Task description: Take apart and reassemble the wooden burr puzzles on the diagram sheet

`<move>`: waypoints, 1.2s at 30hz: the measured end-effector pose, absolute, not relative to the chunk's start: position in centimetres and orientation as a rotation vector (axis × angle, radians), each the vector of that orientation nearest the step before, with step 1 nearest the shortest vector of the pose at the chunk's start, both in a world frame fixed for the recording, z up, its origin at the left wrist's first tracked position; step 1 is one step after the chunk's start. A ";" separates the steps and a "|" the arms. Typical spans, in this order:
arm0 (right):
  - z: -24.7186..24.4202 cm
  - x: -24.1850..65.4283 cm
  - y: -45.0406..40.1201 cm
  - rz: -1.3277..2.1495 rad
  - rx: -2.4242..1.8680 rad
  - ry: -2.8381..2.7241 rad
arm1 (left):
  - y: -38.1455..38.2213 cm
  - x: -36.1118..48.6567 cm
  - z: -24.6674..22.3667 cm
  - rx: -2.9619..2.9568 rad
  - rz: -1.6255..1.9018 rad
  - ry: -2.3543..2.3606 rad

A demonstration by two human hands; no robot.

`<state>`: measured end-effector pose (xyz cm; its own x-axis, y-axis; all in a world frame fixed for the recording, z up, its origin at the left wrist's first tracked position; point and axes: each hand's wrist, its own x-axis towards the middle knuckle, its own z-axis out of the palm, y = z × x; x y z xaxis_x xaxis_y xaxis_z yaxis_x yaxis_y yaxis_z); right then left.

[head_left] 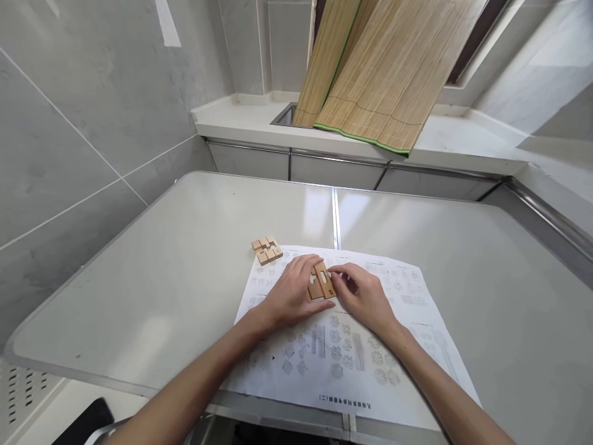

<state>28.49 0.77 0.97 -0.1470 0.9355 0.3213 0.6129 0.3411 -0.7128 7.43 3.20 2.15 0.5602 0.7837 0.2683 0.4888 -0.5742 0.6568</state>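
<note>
Several flat wooden pieces with cut-out slots (pixel 328 285) lie side by side on a printed paper sheet (pixel 352 395); the right one bears a "2". My left hand (pixel 296 287) is curved over their left side, fingertips at the far edge and thumb along the near edge, gripping them. At their right edge is my right hand (pixel 361 293), its thumb and index finger pinched close together against the right piece. A second group of wooden pieces (pixel 267 250) rests at the paper's far left corner, with neither hand touching it.
The paper lies on a pale folding table (pixel 185 259) with a metal seam down its middle. Beyond it, bamboo mats (pixel 380 74) lean over a white counter (pixel 245 123) and a sink (pixel 284 115). A dark object (pixel 88 423) is below the table's near left edge.
</note>
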 end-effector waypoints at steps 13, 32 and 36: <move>0.9 28.5 0.7 0.579 -1.316 -1.908 | 3.2 7.1 2.5 2.379 0.727 0.992; 0.9 28.5 1.1 0.697 -1.320 -1.828 | 1.7 5.5 3.0 2.487 0.547 1.087; 0.9 28.5 1.1 0.696 -1.322 -1.820 | 0.4 3.8 2.7 2.466 0.523 1.182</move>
